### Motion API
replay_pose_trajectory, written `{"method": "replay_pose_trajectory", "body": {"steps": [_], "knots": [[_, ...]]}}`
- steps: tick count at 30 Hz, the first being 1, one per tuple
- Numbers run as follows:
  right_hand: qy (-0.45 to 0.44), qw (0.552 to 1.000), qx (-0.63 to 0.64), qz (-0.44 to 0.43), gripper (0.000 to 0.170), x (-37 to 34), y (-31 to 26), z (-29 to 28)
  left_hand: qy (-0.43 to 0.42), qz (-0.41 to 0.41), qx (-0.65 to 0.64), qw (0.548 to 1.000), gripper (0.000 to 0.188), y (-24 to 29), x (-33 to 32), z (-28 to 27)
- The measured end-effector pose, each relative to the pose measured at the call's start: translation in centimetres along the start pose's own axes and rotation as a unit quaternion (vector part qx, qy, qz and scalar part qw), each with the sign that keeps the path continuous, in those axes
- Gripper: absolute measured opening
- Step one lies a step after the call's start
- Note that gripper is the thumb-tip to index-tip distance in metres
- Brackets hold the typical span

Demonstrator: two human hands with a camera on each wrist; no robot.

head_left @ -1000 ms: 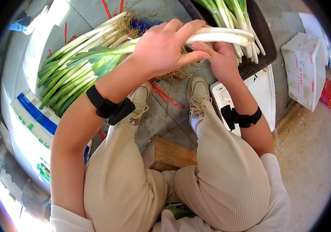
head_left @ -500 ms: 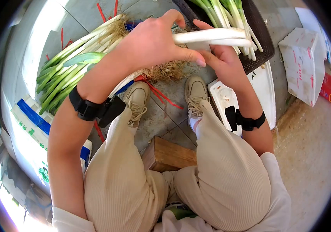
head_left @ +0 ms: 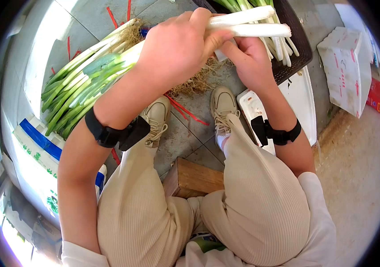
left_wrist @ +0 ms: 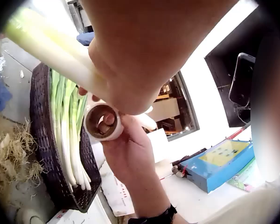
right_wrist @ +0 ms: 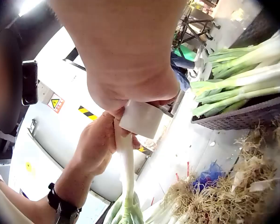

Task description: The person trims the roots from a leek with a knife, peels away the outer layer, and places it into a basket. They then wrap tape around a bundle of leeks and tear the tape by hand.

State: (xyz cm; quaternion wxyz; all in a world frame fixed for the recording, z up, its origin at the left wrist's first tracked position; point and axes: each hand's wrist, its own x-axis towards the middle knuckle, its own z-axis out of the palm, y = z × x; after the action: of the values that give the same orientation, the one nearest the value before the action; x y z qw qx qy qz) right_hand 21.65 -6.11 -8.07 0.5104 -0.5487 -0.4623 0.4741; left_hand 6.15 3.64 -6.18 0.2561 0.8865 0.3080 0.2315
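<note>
In the head view my left hand (head_left: 174,46) grips a pair of thick green onions (head_left: 261,30), their white trimmed ends fanned apart toward the right. Their green leaves trail back below the left forearm. My right hand (head_left: 254,64) is just beneath the white stalks, close to the left fingers. It holds a roll of white tape (right_wrist: 142,120), with a finger through the brown core in the left wrist view. The left hand covers part of the stalks.
Rooted green onions (head_left: 83,84) lie piled on the tiled floor at left, among red ties. A dark woven basket (head_left: 303,53) at upper right contains trimmed ones. Around me are a white foam lid (head_left: 303,102), a wooden block (head_left: 194,178) and a white box (head_left: 343,71).
Half a second ago the left fingers were spread off the stalks; now they wrap around them. The white ends have risen and separated. The right hand stays close by.
</note>
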Motion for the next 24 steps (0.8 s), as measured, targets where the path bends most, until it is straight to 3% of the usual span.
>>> {"method": "replay_pose_trajectory", "body": {"steps": [1, 2, 4, 8, 10, 14, 19, 23, 24], "knots": [[0.009, 1.0, -0.003, -0.007, 0.034, 0.0, -0.1, 0.0, 0.062, 0.038, 0.02, 0.997, 0.057, -0.2, 0.1, 0.4], [0.01, 1.0, -0.003, -0.008, 0.034, 0.0, 0.1, 0.0, 0.063, 0.039, 0.02, 0.997, 0.057, -0.5, 0.0, 0.5], [-0.011, 0.996, -0.04, -0.076, 0.045, 0.1, 0.4, 0.0, -0.012, 0.02, 0.037, 0.999, 0.063, 0.0, 0.3, -0.7], [-0.05, 0.996, 0.006, -0.069, 0.062, -0.2, -0.2, -0.1, -0.058, -0.012, 0.037, 0.998, 0.066, 0.0, 1.1, -2.0], [-0.1, 0.994, 0.01, -0.052, 0.072, -0.4, -0.3, -0.4, -0.152, -0.12, -0.051, 0.98, 0.065, 0.4, 1.4, -2.7], [-0.1, 0.994, 0.049, -0.002, 0.074, -0.8, 0.2, -0.5, -0.142, -0.116, -0.039, 0.982, 0.063, -0.4, 0.8, -1.6], [-0.063, 0.992, 0.101, 0.052, 0.07, -0.8, 0.7, -0.6, 0.022, 0.027, 0.097, 0.995, 0.061, -2.8, 0.4, 1.2], [-0.06, 0.99, 0.077, 0.104, 0.072, -0.9, 0.2, -0.8, -0.032, -0.004, 0.172, 0.985, 0.059, -4.0, 1.7, 1.3], [-0.079, 0.984, 0.094, 0.133, 0.075, -1.7, -0.9, -0.8, -0.056, -0.076, 0.223, 0.97, 0.056, -5.9, 2.9, 1.3]]}}
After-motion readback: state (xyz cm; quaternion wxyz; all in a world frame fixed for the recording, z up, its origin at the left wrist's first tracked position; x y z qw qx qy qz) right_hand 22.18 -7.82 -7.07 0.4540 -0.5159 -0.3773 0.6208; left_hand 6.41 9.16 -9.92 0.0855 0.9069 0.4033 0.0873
